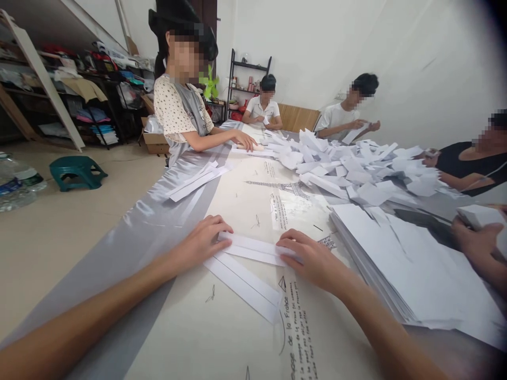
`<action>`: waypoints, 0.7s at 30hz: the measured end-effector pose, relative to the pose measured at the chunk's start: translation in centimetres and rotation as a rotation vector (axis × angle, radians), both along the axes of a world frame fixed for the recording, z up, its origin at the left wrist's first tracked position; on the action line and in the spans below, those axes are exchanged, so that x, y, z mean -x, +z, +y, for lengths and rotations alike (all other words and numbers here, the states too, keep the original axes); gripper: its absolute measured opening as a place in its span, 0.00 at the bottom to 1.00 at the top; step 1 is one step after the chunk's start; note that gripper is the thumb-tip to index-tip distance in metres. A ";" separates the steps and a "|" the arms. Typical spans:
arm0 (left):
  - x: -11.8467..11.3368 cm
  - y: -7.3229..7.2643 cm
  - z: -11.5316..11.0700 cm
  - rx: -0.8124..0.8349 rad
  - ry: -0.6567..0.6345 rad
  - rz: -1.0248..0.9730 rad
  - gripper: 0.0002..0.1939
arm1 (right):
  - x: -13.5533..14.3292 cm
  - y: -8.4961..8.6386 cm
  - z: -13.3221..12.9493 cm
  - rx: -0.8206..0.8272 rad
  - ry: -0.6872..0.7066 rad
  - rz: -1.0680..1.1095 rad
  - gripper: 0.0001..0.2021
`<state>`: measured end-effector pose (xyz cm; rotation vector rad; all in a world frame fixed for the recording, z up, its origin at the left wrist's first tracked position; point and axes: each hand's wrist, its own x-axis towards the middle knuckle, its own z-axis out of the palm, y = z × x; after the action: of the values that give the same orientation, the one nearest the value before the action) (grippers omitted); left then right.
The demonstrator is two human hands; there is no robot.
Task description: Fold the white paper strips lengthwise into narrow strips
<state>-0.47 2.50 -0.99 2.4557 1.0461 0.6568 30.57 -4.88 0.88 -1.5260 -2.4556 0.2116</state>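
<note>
A folded white paper strip (253,249) lies crosswise on the printed tablecloth (190,327) between my two hands. Its left end is pinched between the thumb and fingers of my left hand (208,237). My right hand (303,256) grips the strip's right end, the fingers bent over it. Just below, a second folded strip (247,287) slants down to the right, its upper end close under my left hand. A crease line runs along each strip.
A tall stack of white paper (415,269) stands at the right, with a heap of folded papers (340,163) behind it. More strips (198,179) lie at the left edge. Several people sit or stand around the table. A green stool (77,171) is on the floor.
</note>
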 end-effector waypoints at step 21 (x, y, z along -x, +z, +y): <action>0.2 0.2 0.0 -0.098 -0.198 -0.205 0.13 | 0.7 0.9 -0.2 0.089 -0.074 0.394 0.12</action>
<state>-0.65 2.52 -0.79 2.4692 0.6979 0.8890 29.88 -5.09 1.79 -1.4439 -2.1021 0.5566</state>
